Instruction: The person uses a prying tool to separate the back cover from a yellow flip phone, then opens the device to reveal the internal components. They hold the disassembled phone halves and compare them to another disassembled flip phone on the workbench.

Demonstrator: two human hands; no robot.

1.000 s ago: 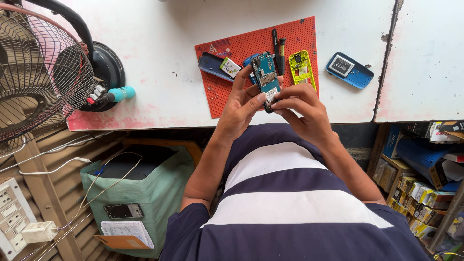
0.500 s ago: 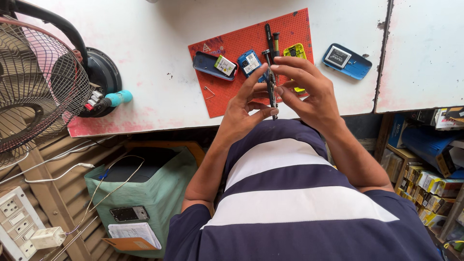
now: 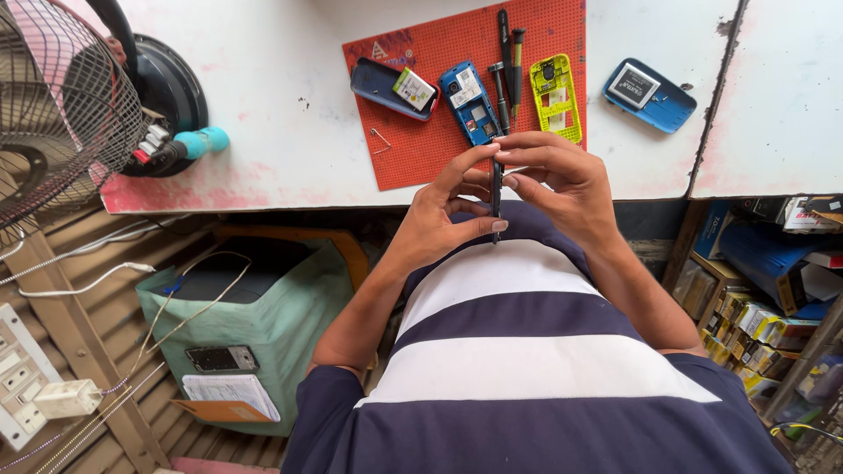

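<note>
My left hand and my right hand meet just in front of the table edge, both pinching a thin dark flat phone part that I see edge-on and upright. Beyond my fingers lies a red work mat. On it are an opened blue phone body, a dark phone with a small battery on top, a yellow phone frame and two dark screwdrivers.
A blue phone back with a battery lies on the white table, right of the mat. A wire-caged fan stands at the left. A green bag and a socket strip sit below; shelves of boxes are at the right.
A second ago my hands held the blue phone body over the mat. It now lies on the mat, and my hands have drawn back toward me with the thin dark part.
</note>
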